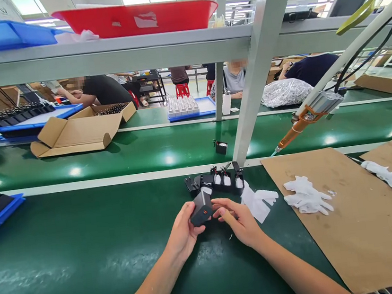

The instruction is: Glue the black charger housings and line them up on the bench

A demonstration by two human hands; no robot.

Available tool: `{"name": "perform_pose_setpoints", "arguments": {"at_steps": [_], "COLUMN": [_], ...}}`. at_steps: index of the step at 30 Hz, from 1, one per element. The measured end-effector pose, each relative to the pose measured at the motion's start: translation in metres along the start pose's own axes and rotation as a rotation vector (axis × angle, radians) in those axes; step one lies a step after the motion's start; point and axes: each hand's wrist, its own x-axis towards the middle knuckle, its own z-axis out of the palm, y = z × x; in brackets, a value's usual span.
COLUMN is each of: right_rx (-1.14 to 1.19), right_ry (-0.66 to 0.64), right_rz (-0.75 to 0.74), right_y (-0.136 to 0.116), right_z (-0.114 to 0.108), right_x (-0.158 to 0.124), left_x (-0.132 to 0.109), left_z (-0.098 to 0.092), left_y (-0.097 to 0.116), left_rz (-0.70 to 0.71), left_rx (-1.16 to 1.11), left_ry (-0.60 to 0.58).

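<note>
My left hand is closed around a small black power adapter, thumb on one side and fingers beneath. An orange mark shows on the adapter's near face. At its right side is my right hand, fingers loosely bent and apart, holding nothing; whether the fingertips touch the adapter I cannot tell. Just beyond the hands, several black adapter housings stand in a row with white parts and wires inside. Pieces of white paper or cloth lie right of them.
White gloves rest on a cardboard sheet at right. An orange-handled tool hangs above it. A slanted metal post rises behind the housings. One more housing sits on the far green strip. A blue tray is at left.
</note>
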Motion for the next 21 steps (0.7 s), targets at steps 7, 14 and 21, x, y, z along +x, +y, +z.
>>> {"name": "perform_pose_setpoints", "arguments": {"at_steps": [7, 14, 21], "right_rx": [-0.024, -0.035, -0.052], "right_ry": [-0.053, -0.071, 0.057], "right_rz": [-0.046, -0.075, -0.093], "right_y": [0.006, 0.010, 0.008], "right_z": [0.006, 0.008, 0.014], "right_x": [-0.004, -0.005, -0.006], "left_x": [0.003, 0.000, -0.004], "left_z": [-0.001, -0.002, 0.000], "left_y": [0.000, 0.001, -0.003], "left_rz": [-0.091, 0.000, 0.023], "left_rx": [-0.133, -0.080, -0.024], "left_ry": [0.016, -0.090, -0.145]}}
